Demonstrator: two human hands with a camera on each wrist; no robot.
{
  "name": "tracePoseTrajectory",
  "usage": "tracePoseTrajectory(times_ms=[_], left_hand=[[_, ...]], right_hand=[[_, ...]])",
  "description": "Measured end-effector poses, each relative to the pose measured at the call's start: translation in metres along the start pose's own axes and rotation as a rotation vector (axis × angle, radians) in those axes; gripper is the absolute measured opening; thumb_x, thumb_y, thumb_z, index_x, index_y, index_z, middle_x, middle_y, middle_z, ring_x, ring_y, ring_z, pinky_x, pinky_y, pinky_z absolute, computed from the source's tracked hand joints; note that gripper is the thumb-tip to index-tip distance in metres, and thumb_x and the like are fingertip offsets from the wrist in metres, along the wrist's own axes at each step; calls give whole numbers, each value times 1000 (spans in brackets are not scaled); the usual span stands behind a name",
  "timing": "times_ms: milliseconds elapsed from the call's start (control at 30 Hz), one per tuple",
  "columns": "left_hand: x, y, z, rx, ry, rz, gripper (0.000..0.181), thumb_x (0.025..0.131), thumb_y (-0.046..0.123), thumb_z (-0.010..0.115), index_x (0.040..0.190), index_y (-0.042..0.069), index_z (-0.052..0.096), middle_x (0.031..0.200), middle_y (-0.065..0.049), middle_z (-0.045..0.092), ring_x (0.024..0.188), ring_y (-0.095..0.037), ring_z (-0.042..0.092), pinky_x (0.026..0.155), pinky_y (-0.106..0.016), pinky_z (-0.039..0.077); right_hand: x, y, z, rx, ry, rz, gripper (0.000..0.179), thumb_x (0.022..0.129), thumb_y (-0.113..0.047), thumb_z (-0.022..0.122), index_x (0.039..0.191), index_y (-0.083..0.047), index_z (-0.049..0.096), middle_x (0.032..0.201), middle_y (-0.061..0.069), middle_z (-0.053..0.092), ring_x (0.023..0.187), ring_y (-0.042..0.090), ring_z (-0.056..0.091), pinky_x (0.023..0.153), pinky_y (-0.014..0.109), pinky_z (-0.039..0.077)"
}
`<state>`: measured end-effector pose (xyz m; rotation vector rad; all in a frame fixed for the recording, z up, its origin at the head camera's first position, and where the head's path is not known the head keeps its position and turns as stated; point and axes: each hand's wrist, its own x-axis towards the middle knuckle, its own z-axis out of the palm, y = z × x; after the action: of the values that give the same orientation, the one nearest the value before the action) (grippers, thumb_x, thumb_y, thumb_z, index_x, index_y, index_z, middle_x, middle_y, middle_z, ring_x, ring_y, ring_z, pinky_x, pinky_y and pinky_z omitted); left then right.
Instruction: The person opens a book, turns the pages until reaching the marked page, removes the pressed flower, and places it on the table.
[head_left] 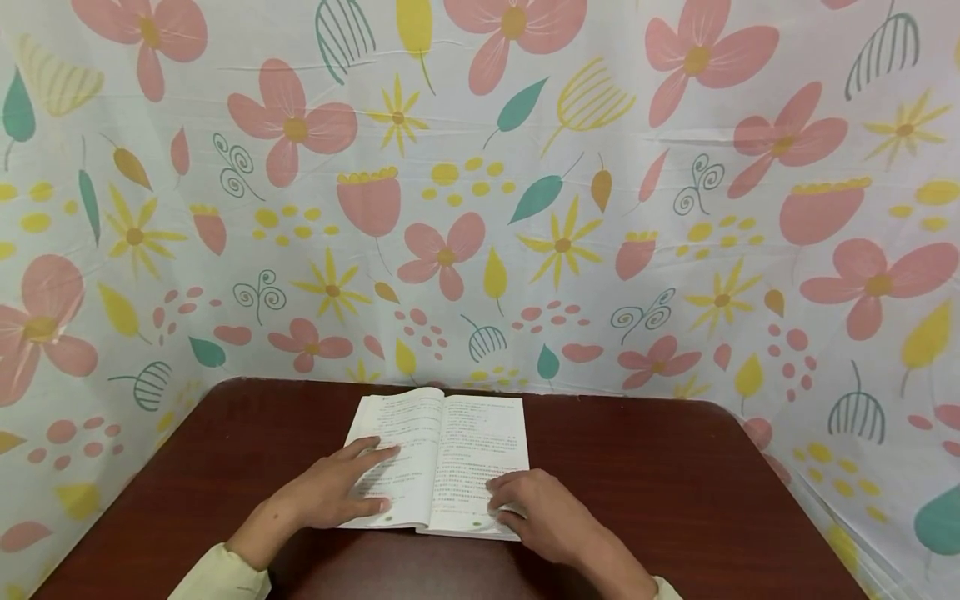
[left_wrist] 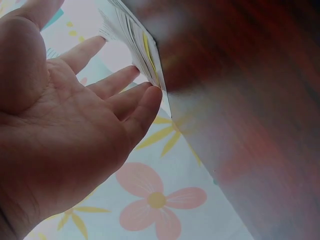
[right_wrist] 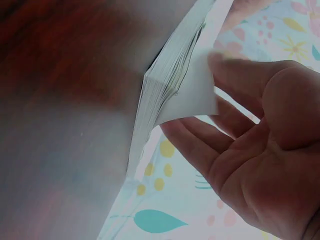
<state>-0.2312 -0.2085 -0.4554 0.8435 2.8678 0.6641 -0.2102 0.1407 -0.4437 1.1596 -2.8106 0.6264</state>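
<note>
An open book (head_left: 480,442) with printed white pages lies on the table in the head view. My left hand (head_left: 322,492) rests on the left page, its fingers spread and nearly straight. In the left wrist view, the fingertips (left_wrist: 150,92) are right at the book's outer edge. At the lower right corner of the book, my right hand (head_left: 551,517) pinches a page. The right wrist view has this page (right_wrist: 192,95) bent up from the thick stack of pages, between thumb and fingers.
The dark red-brown table (head_left: 645,475) has a glossy top with rounded far corners. Behind and beside it hangs a white curtain (head_left: 480,317) printed with pink flowers and coloured leaves. Pale sleeves (head_left: 225,575) cover the forearms.
</note>
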Motion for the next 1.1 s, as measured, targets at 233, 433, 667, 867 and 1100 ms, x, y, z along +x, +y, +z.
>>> tracePoseTrajectory(times_ms=[233,433,667,867,1100], left_hand=[[-1,1,0,-13,-26,-11,75,92,53,66,154,20,41,157,-21,32,139,-44,39,100,-65,38],[-2,2,-1,-19,-37,-17,75,92,54,66,154,20,41,157,-20,31,140,-44,37,101,-65,37],[-1,3,-1,-3,-9,-14,71,94,54,62,152,19,43,156,-21,33,137,-44,41,101,-63,38],[5,6,0,-163,27,-178,66,103,63,28,153,22,43,159,-7,35,146,-30,31,112,-58,29],[8,1,-2,-380,52,-288,80,99,71,16,160,20,22,164,0,24,150,-22,17,118,-53,18]], right_hand=[[2,2,-1,48,33,12,27,83,5,69,74,-20,63,76,-12,62,73,3,54,68,21,46],[0,0,3,-11,209,251,43,80,-12,80,119,-6,63,135,12,56,124,24,55,96,39,50],[5,-11,6,211,370,297,89,86,-22,79,156,-3,27,151,15,43,136,27,46,102,46,46],[5,-34,8,420,226,131,78,99,-25,65,159,-8,19,158,7,36,139,23,44,101,49,47],[2,-59,18,366,91,67,81,99,-28,64,161,-11,15,163,5,27,145,21,34,105,43,44]])
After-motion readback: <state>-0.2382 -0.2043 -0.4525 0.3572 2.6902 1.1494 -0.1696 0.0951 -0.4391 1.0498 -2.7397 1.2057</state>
